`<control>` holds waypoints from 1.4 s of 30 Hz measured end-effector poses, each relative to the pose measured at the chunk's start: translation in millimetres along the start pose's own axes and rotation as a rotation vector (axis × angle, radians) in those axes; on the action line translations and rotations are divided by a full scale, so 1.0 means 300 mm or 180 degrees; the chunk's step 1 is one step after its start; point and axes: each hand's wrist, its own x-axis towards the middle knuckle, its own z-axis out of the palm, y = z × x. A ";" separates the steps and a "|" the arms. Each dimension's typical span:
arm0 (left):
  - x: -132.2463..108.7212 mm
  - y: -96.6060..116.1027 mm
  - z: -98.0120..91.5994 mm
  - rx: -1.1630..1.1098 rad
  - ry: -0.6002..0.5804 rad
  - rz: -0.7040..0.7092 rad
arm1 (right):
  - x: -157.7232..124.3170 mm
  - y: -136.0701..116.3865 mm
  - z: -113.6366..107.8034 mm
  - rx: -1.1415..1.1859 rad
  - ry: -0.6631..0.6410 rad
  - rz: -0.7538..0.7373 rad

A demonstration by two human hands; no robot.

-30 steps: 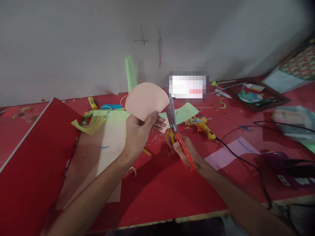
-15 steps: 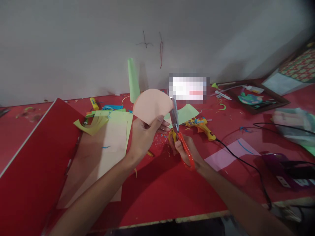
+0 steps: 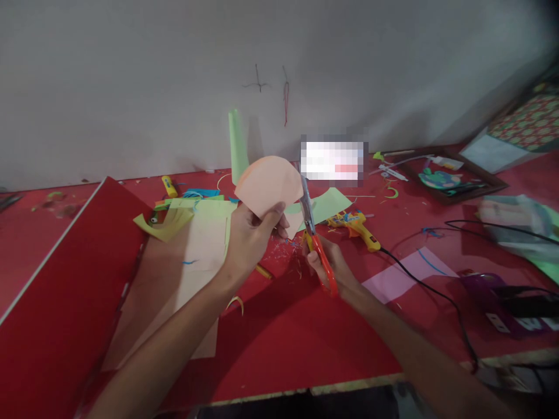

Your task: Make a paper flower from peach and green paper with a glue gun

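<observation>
Your left hand has the peach paper fan pinched near its lower edge, thumb on the front face, fingers behind, no gap left in the grip. Your right hand is wrapped around the orange handles of the scissors; blades point up and away at the fan's right edge. Can't tell how far they're spread or whether they touch paper. Fan is in the air over the red table, ahead of both wrists. By the look of it: very light, thin, a bit springy, creases easily, low slip risk. Best hold is a flat, light pinch near the lower end, clear of the curved edge; squeeze hard and it'll probably dent. Yellow glue gun lies just right of the scissors. Containers: dark wooden tray, far right, has a green-blue item plus a white piece inside. Nearer you, plastic packet; contents too blurred to name.
</observation>
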 end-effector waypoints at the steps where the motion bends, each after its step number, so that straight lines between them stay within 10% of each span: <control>1: 0.001 0.004 0.000 0.0030 -0.0069 -0.0028 | 0.002 0.004 0.000 -0.0022 -0.0002 -0.0036; 42: 0.036 0.052 -0.083 0.0702 -0.0093 -0.0018 | 0.022 0.022 -0.023 0.0256 -0.0053 0.0075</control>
